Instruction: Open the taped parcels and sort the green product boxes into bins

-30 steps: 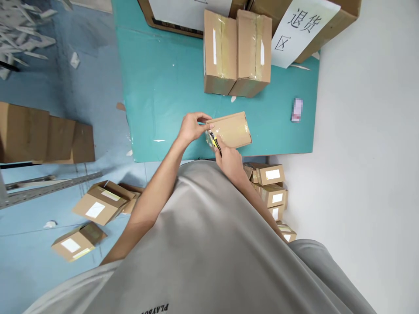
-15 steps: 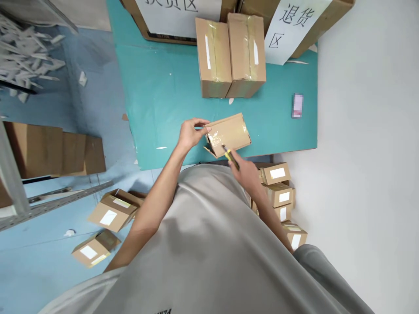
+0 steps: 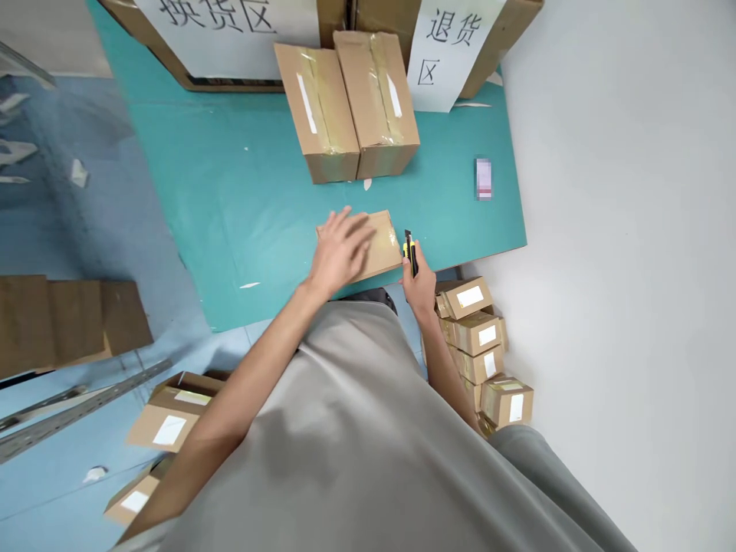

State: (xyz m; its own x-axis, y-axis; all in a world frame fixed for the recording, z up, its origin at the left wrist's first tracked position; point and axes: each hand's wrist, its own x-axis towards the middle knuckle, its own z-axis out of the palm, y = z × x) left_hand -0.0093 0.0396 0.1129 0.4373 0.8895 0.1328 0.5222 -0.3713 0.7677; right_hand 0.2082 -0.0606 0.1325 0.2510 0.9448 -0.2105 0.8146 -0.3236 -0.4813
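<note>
A small brown cardboard box (image 3: 382,244) lies near the front edge of the teal table, with clear tape on its right end. Over its left part is my left hand (image 3: 342,249), fingers spread and slightly blurred; whether they touch the box I cannot tell. The hand hides that end of the box. Just right of the box, my right hand (image 3: 419,284) grips a yellow and black utility knife (image 3: 410,254), its tip pointing away from me.
Two taped cartons (image 3: 376,100) stand farther back on the table (image 3: 218,192), before large boxes bearing paper signs (image 3: 454,54). A small blurred pink-white item (image 3: 484,179) lies at right. Stacked boxes (image 3: 486,333) are below right. A metal rail (image 3: 86,410) and more boxes (image 3: 166,414) are at left.
My left hand has let go of the box's left edge and opened over it. My right hand has drawn the knife off the box's top to its right side. The view has shifted.
</note>
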